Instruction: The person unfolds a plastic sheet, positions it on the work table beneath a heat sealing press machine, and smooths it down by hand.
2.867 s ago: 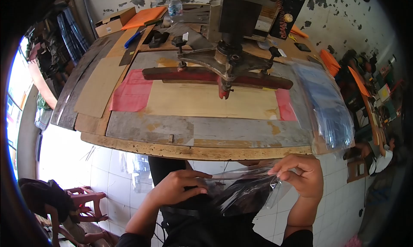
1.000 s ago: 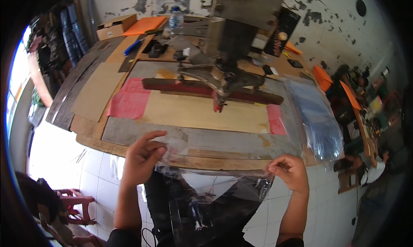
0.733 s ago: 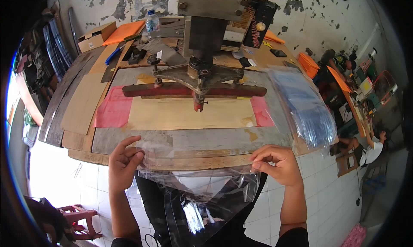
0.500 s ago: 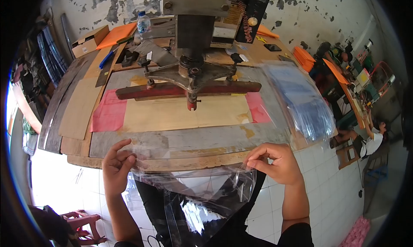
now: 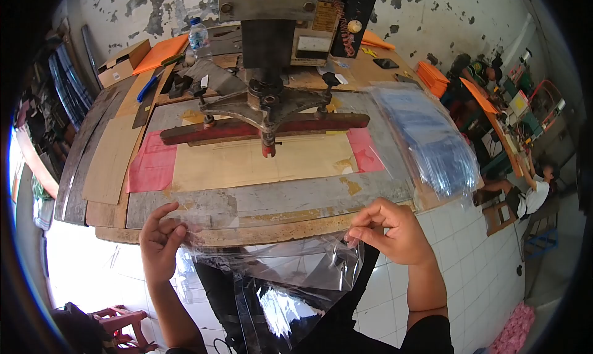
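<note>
A clear plastic sheet (image 5: pixel 296 264) is stretched between my two hands at the table's front edge and hangs down over my lap. My left hand (image 5: pixel 162 243) pinches its left corner between thumb and fingers. At the other end, my right hand (image 5: pixel 386 230) pinches the right corner, fingers curled. Beyond the hands stands a metal press with a long red-brown bar (image 5: pixel 296 125), raised above a tan sheet (image 5: pixel 265 166) with pink pieces (image 5: pixel 151 162) at its ends.
A stack of clear bluish plastic (image 5: pixel 432 144) lies at the table's right. Cardboard (image 5: pixel 111 162) is on the left; a bottle (image 5: pixel 199 38), a box (image 5: pixel 123 64) and orange packs (image 5: pixel 432 79) stand farther back. Another person (image 5: pixel 534 193) sits at the far right, near a red stool (image 5: pixel 120 326) at lower left.
The plastic was bunched between my hands; now it is spread wide and hangs down. My left hand has moved left and up. The view has shifted, so the table and press appear farther left.
</note>
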Available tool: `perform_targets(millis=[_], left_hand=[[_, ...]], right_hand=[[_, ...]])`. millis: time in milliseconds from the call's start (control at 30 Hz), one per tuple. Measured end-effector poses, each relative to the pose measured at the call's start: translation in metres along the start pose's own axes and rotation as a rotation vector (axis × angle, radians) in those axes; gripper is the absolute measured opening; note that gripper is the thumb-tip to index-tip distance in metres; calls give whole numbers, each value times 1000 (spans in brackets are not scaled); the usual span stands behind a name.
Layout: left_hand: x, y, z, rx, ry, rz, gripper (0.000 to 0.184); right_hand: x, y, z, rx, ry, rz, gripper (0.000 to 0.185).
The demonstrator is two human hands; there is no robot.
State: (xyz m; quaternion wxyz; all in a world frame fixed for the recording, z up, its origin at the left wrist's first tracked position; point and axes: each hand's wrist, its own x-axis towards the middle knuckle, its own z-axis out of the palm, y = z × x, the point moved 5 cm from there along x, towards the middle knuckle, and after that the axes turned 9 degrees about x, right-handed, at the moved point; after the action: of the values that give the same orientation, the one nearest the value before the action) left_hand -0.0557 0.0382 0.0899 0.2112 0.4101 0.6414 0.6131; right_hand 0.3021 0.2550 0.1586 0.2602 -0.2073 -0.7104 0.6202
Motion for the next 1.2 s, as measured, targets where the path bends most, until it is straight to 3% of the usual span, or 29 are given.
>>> perform_targets(millis=[200, 300, 433, 533, 633, 800, 867, 1100, 1200], left_hand=[[-2, 9, -1, 34, 27, 33, 46], [-2, 7, -7, 66, 46, 57, 46], [-4, 8, -8, 44, 70, 62, 45], [-7, 20, -2, 39, 132, 45, 43], [-13, 23, -6, 38, 213, 70, 42], [-19, 29, -9, 49, 232, 145, 43], [-18, 30, -10, 59, 221, 157, 42], [-16, 30, -15, 117, 251, 147, 46], [-16, 26, -17, 113, 262, 138, 47]], right_hand=[[2, -8, 4, -243, -87, -24, 23], [3, -8, 6, -299, -136, -58, 19], [5, 0, 11, -244, -125, -59, 14], [-1, 13, 18, -140, -84, 147, 19], [-2, 11, 27, -215, -114, -16, 26], [1, 22, 34, -142, -142, 102, 30], [1, 26, 34, -132, -116, 143, 24], [2, 29, 36, -123, -67, 86, 18], [-1, 37, 34, -16, 53, 17, 18]])
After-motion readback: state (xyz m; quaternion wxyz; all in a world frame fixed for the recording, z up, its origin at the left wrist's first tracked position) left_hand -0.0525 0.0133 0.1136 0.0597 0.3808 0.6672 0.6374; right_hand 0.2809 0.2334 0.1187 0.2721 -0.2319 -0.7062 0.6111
